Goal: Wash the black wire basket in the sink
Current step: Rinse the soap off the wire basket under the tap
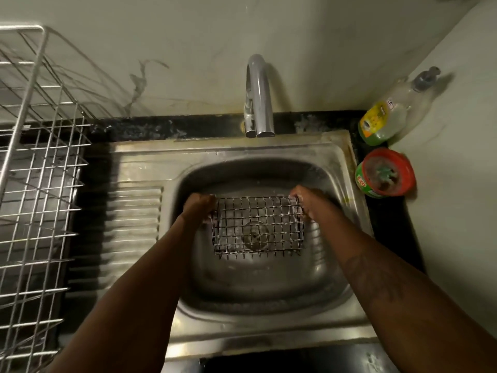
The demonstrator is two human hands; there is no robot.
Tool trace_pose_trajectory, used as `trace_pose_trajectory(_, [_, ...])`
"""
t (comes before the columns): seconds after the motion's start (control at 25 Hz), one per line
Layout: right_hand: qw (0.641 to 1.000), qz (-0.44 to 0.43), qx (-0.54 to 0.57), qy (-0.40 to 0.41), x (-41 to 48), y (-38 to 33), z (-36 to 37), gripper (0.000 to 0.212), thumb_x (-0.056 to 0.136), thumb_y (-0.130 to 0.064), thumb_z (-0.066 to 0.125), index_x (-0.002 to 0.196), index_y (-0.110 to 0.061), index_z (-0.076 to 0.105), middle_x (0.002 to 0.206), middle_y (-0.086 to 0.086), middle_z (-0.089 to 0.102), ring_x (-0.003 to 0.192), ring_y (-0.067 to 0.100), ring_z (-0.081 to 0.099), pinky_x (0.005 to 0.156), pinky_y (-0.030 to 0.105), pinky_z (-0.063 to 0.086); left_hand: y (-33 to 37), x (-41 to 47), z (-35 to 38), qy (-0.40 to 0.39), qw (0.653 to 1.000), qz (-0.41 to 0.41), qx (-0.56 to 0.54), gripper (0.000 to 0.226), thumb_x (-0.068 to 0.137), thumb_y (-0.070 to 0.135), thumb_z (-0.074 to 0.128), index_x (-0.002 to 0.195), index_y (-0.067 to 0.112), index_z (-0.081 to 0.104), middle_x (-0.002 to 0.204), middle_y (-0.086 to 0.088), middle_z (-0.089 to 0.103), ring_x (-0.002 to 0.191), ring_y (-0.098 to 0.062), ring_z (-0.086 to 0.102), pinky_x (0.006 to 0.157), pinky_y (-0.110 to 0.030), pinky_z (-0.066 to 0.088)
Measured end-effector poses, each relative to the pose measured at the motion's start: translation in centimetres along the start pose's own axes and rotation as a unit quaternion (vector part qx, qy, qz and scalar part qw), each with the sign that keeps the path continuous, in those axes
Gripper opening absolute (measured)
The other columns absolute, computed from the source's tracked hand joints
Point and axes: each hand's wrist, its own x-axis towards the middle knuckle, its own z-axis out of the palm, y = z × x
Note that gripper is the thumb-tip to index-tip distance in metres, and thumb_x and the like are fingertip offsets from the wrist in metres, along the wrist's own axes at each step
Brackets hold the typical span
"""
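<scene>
over the shiny steel sink (269, 313), the black wire basket (257, 224) hangs sideways, long side running left to right. the left hand (199, 208) and right hand (305, 200) each squeeze one short end, soap foam on the wires.

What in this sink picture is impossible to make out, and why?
All in the head view:
- Fingertips of the left hand and right hand: curled round the ends of the black wire basket, blurred.
- Whether water runs from the tap: no stream is visible.
- Red tub contents: blurred.
- Soap bottle label: too small.
- Drying rack: cut off by the left edge.
</scene>
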Motion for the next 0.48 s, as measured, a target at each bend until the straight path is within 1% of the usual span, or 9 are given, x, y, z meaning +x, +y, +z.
trace_pose_trajectory(0.04, [1.000,0.000,-0.004,-0.014,-0.3,-0.2,-0.2,0.022,0.078,-0.028,0.070,0.092,-0.012,0.066,0.095,0.010,0.064,0.082,0.023,0.061,0.070,0.034,0.055,0.1,-0.3,0.0,0.034,0.999,0.022,0.033,0.033,0.095,0.036,0.064,0.096,0.003,0.067,0.101,-0.019,0.071,0.086,-0.034,0.071,0.090,-0.046,0.058])
trace_pose_trajectory(0.12, [1.000,-0.017,-0.006,-0.025,-0.7,-0.5,-0.5,0.027,0.072,-0.018,0.074,0.096,-0.006,0.070,0.097,0.012,0.066,0.082,0.026,0.063,0.071,0.038,0.056,0.4,-1.1,-0.3,0.073,0.992,0.055,0.091,0.053,0.098,0.047,0.055,0.114,-0.002,0.068,0.115,-0.021,0.069,0.109,-0.038,0.066,0.099,-0.040,0.052])
trace_pose_trajectory(0.2, [0.999,-0.038,-0.002,-0.015,-1.7,-0.9,-0.5,0.028,0.067,-0.012,0.076,0.093,-0.003,0.071,0.087,0.012,0.068,0.077,0.026,0.062,0.066,0.036,0.055,0.6,-1.8,-0.8,0.057,0.994,0.061,0.064,0.069,0.097,0.060,0.045,0.121,-0.001,0.066,0.123,-0.023,0.066,0.117,-0.040,0.062,0.105,-0.042,0.047])
trace_pose_trajectory(0.28, [0.998,-0.061,0.016,0.004,-3.5,-1.5,-0.6,0.030,0.054,-0.017,0.078,0.081,-0.006,0.072,0.069,0.007,0.066,0.065,0.022,0.059,0.058,0.029,0.048,0.5,-2.2,-1.5,0.039,0.996,0.076,0.022,0.080,0.084,0.070,0.043,0.120,0.002,0.067,0.122,-0.023,0.067,0.114,-0.041,0.063,0.103,-0.049,0.049])
trace_pose_trajectory(0.32, [0.997,-0.067,0.041,0.010,-3.8,-1.5,-0.4,0.032,0.047,-0.022,0.075,0.075,-0.009,0.071,0.060,0.004,0.063,0.058,0.021,0.056,0.055,0.027,0.043,0.4,-2.9,-1.8,0.033,0.996,0.081,0.012,0.078,0.082,0.067,0.044,0.117,0.002,0.067,0.119,-0.022,0.068,0.111,-0.041,0.065,0.101,-0.049,0.052])
trace_pose_trajectory(0.36, [0.996,-0.065,0.068,0.011,-3.2,-1.2,-0.3,0.036,0.041,-0.027,0.073,0.072,-0.011,0.070,0.056,0.002,0.059,0.053,0.019,0.051,0.054,0.026,0.039,0.3,-3.8,-2.2,0.033,0.996,0.086,0.007,0.068,0.085,0.059,0.048,0.114,0.001,0.068,0.114,-0.022,0.070,0.107,-0.041,0.066,0.097,-0.048,0.054])
trace_pose_trajectory(0.4, [0.993,-0.070,0.093,0.015,-0.3,-0.2,0.1,0.046,0.036,-0.037,0.074,0.075,-0.013,0.070,0.058,0.002,0.058,0.054,0.019,0.050,0.054,0.027,0.039,0.1,-3.8,-2.4,0.039,0.996,0.086,0.009,0.056,0.087,0.049,0.054,0.109,0.000,0.069,0.107,-0.020,0.071,0.100,-0.039,0.067,0.093,-0.045,0.056])
trace_pose_trajectory(0.44, [0.991,-0.084,0.098,0.039,2.0,0.7,0.5,0.065,0.032,-0.050,0.076,0.085,-0.013,0.072,0.069,0.004,0.060,0.060,0.020,0.054,0.059,0.030,0.043,-0.2,-3.1,-2.4,0.047,0.996,0.078,0.016,0.048,0.083,0.042,0.063,0.102,0.000,0.070,0.099,-0.018,0.071,0.092,-0.037,0.069,0.087,-0.044,0.058])
trace_pose_trajectory(0.48, [0.989,-0.084,0.099,0.072,3.9,1.6,0.8,0.086,0.031,-0.064,0.075,0.099,-0.013,0.072,0.082,0.007,0.061,0.071,0.023,0.058,0.064,0.033,0.047,-0.6,-2.3,-2.3,0.038,0.997,0.060,0.009,0.049,0.071,0.040,0.072,0.097,-0.002,0.070,0.095,-0.018,0.072,0.085,-0.035,0.071,0.083,-0.045,0.060])
